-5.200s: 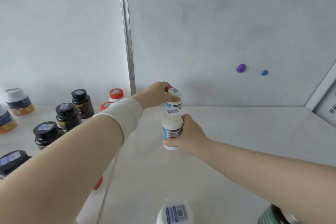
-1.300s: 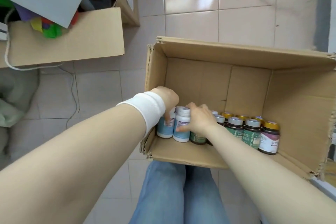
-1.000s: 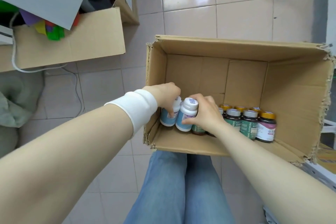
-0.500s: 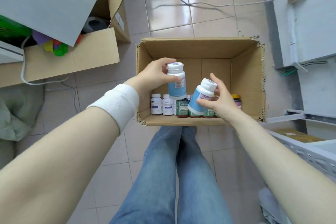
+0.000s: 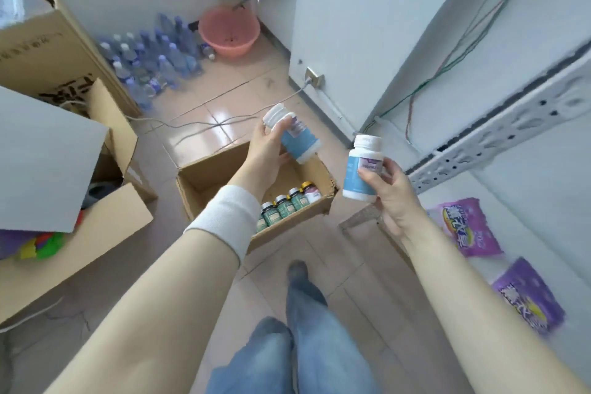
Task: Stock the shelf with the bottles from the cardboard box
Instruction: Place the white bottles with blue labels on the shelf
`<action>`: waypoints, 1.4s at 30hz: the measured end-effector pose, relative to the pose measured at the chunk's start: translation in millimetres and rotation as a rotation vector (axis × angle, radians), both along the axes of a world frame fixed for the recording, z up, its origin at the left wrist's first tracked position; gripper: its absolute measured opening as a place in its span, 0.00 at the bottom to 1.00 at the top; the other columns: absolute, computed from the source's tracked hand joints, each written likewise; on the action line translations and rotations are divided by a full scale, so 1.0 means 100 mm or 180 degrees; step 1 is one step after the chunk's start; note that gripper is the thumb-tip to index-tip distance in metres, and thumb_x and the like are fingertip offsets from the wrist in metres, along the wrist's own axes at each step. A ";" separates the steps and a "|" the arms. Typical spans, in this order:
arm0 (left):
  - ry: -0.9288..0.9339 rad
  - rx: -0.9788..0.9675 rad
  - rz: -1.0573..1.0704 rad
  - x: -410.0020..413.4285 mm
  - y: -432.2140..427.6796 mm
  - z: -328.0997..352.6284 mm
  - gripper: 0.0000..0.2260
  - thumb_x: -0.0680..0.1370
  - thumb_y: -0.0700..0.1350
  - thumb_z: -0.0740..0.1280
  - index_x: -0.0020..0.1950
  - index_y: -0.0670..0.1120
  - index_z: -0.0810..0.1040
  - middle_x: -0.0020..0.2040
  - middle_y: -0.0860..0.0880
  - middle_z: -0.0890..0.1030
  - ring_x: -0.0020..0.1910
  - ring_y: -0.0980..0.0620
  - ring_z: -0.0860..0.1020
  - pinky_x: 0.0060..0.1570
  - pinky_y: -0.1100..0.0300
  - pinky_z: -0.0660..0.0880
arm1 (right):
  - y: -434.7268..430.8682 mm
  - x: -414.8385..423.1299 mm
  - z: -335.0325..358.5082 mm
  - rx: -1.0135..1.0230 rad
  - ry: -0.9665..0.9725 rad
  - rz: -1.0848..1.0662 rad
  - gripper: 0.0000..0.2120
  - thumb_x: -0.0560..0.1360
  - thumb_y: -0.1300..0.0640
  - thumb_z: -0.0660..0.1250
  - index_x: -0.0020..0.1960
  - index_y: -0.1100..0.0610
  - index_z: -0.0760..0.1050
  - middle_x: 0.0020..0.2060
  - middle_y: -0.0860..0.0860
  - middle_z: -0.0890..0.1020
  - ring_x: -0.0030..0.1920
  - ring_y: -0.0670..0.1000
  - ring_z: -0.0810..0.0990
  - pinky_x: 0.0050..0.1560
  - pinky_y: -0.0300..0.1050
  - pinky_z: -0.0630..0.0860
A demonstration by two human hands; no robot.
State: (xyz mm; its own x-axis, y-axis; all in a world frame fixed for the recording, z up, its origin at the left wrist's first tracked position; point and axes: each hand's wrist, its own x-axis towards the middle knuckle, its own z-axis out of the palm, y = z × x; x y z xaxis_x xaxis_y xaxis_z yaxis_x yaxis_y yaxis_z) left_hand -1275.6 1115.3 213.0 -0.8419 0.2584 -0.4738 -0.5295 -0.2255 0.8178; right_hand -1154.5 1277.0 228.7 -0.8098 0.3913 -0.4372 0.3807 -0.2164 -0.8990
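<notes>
Upright bottle label unreadable (blurred); cardboard box interior partly hidden behind left forearm.

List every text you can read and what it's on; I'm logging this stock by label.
None reads as words.
Label on the tilted bottle in the left hand: blurred.
Purple band on the upright bottle in the right hand: too small.
Green labels on the dark bottles in the cardboard box: too small.
Black characters on the large carton: blurred.
Big characters on the purple bags: blurred.
</notes>
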 end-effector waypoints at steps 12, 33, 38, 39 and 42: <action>0.0945 0.0629 -0.1689 1.80 1.33 1.74 0.03 0.80 0.42 0.60 0.49 0.45 0.72 0.43 0.46 0.76 0.40 0.50 0.76 0.40 0.55 0.77 | 0.47 2.14 1.36 -0.0056 0.0866 -0.1379 0.04 0.77 0.61 0.61 0.51 0.57 0.73 0.42 0.54 0.79 0.39 0.50 0.79 0.39 0.46 0.78; 0.1566 0.1268 -0.3560 6.72 4.00 3.20 0.15 0.80 0.53 0.60 0.58 0.44 0.76 0.44 0.49 0.83 0.41 0.53 0.82 0.48 0.55 0.80 | 2.22 7.37 2.69 0.0672 0.1859 -0.2882 0.31 0.53 0.47 0.79 0.53 0.54 0.75 0.43 0.48 0.84 0.45 0.46 0.83 0.48 0.44 0.80; 0.1806 0.1249 -0.3764 7.15 4.67 3.27 0.15 0.80 0.52 0.60 0.62 0.45 0.74 0.49 0.49 0.81 0.48 0.51 0.80 0.51 0.58 0.78 | 2.75 7.84 2.86 0.0895 0.1990 -0.2998 0.33 0.55 0.46 0.77 0.57 0.54 0.74 0.47 0.47 0.84 0.49 0.46 0.83 0.54 0.46 0.78; 0.1894 0.1206 -0.3791 7.19 4.83 3.28 0.15 0.80 0.52 0.61 0.62 0.45 0.73 0.50 0.49 0.81 0.49 0.51 0.80 0.51 0.59 0.78 | 2.88 7.91 2.89 0.0911 0.2030 -0.3017 0.31 0.58 0.48 0.74 0.58 0.55 0.73 0.47 0.48 0.84 0.50 0.46 0.83 0.55 0.46 0.77; 0.2150 0.1081 -0.3875 7.28 5.33 3.30 0.17 0.79 0.54 0.61 0.63 0.45 0.72 0.53 0.46 0.81 0.52 0.49 0.80 0.55 0.53 0.77 | 3.34 8.03 2.97 0.1029 0.2087 -0.3022 0.29 0.60 0.49 0.72 0.59 0.56 0.72 0.47 0.47 0.84 0.49 0.45 0.83 0.56 0.46 0.77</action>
State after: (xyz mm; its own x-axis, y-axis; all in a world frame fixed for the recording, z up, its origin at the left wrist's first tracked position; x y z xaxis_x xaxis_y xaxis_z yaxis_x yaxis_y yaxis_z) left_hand -547.2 1648.6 543.1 -0.0531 0.9872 0.1506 -0.0702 -0.1541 0.9856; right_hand -351.0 1610.7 525.7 -0.1700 0.9690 0.1794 -0.3598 0.1085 -0.9267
